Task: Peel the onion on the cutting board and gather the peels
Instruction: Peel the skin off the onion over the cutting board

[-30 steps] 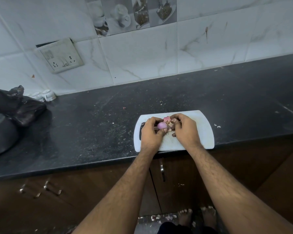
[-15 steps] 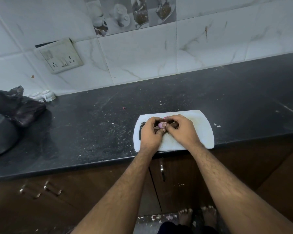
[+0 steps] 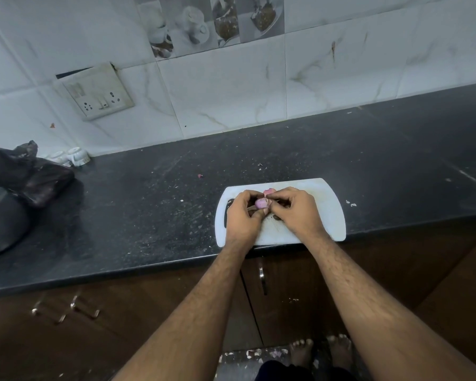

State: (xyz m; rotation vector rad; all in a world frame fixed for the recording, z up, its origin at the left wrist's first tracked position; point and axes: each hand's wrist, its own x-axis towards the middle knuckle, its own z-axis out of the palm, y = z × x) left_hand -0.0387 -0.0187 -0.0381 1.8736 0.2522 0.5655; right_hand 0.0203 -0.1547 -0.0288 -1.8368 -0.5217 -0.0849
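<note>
A small pale purple onion [image 3: 261,203] sits between both hands above the white cutting board [image 3: 324,215], which lies at the counter's front edge. My left hand [image 3: 243,214] grips the onion from the left, fingers curled round it. My right hand [image 3: 294,210] pinches at the onion's right side with thumb and fingertips. A pink bit of peel [image 3: 268,191] lies on the board just beyond the hands. Dark peel scraps [image 3: 276,217] lie under my right hand, mostly hidden. The board's handle slot [image 3: 226,214] shows left of my left hand.
The black counter [image 3: 149,204] carries crumbs and a pink scrap [image 3: 200,176]. A dark pan [image 3: 3,218] and a black bag [image 3: 30,174] are at the far left, with small white cups [image 3: 74,156] by the wall. A switch plate [image 3: 98,92] hangs on the tiles.
My right hand's fingers have closed in over the onion, covering more of it, and the hands have come closer together. The board has not moved.
</note>
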